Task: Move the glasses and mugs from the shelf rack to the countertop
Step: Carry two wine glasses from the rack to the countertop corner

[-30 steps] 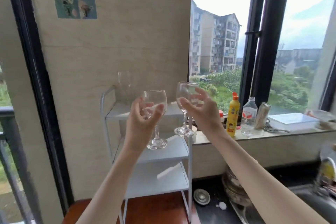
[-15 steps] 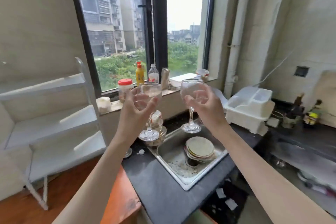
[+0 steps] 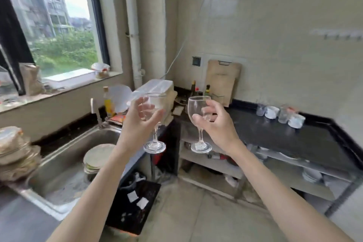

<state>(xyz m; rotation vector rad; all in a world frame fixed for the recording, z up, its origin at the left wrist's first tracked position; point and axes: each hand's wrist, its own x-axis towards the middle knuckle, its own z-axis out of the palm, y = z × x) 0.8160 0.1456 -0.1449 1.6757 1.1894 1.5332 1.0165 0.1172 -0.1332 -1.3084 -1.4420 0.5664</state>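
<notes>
Two upright wine glasses held in the air — the left glass gripped at its bowl by the left hand, the right glass by the right hand; blurred, probably glassware on the black countertop beyond

Two bare arms reach forward, each hand holding a wine glass upright.

The left hand cups a wine glass's bowl, fingers curled; the right hand grips the other wine glass likewise.
</notes>
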